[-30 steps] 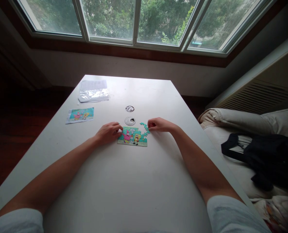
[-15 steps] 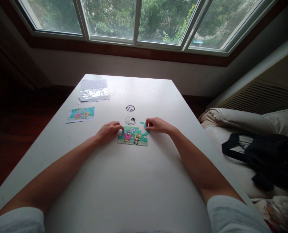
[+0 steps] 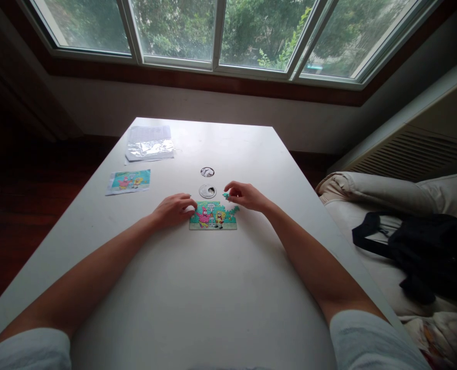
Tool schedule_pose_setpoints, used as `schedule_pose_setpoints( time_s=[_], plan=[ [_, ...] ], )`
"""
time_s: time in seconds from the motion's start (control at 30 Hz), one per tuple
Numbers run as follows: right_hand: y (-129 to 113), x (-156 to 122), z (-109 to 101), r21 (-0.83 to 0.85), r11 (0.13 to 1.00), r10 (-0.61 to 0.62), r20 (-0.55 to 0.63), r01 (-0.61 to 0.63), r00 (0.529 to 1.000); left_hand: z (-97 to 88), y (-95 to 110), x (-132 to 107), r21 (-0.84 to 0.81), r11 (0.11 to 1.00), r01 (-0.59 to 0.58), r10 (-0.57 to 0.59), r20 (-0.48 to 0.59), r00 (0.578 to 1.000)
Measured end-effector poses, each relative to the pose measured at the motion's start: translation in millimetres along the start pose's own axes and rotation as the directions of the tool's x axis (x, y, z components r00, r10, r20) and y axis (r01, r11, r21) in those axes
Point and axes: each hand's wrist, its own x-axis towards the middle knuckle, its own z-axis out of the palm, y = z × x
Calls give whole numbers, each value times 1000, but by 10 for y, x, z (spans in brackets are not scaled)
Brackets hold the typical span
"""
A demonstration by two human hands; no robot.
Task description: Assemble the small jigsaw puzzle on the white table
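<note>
A small cartoon jigsaw puzzle [image 3: 213, 216] lies mostly assembled in the middle of the white table [image 3: 197, 288]. My left hand [image 3: 173, 209] rests at its left edge, fingers curled and touching the puzzle's upper left corner. My right hand [image 3: 244, 195] hovers over the puzzle's upper right corner and pinches a teal puzzle piece [image 3: 225, 195] between thumb and fingers. A few teal pieces sit loosely joined at the puzzle's top right edge.
A printed picture of the puzzle [image 3: 128, 181] and a clear plastic bag [image 3: 149, 144] lie at the table's far left. A round cap [image 3: 207, 191] and a cable hole [image 3: 207, 171] sit behind the puzzle. A black bag [image 3: 424, 252] lies on the couch at the right.
My right hand has lifted from the puzzle's right corner and moved left and up with a teal piece pinched. The puzzle has shifted slightly right. My left hand stays.
</note>
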Motion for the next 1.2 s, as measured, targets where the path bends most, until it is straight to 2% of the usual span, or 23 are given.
schedule_pose_setpoints(
  time_s=[0.13,0.27,0.4,0.5,0.6,0.77,1.0,1.2],
  plan=[
    [-26,48,154,233,972,45,-53,-31,998,16,15,2,-31,1000,1,-2,-7,1000],
    [-126,88,340,500,863,106,-42,-71,993,44,75,6,-64,996,69,-75,-84,994],
    [-250,77,441,623,776,150,-27,-101,988,67,172,18,-162,976,148,-172,-151,973],
    [-302,61,488,630,768,160,-13,-116,987,74,249,29,-253,951,177,-222,-161,962],
    [-311,59,558,604,792,113,-6,-87,994,76,311,36,-309,931,192,-250,-160,955],
    [-284,59,675,553,831,57,18,-58,998,80,351,39,-334,923,191,-252,-148,956],
    [-231,64,564,437,899,86,-104,-32,991,89,286,23,-200,960,194,-229,-169,959],
    [-128,78,413,315,946,139,-163,-82,977,102,254,9,-15,997,76,-77,-164,983]
  ],
)
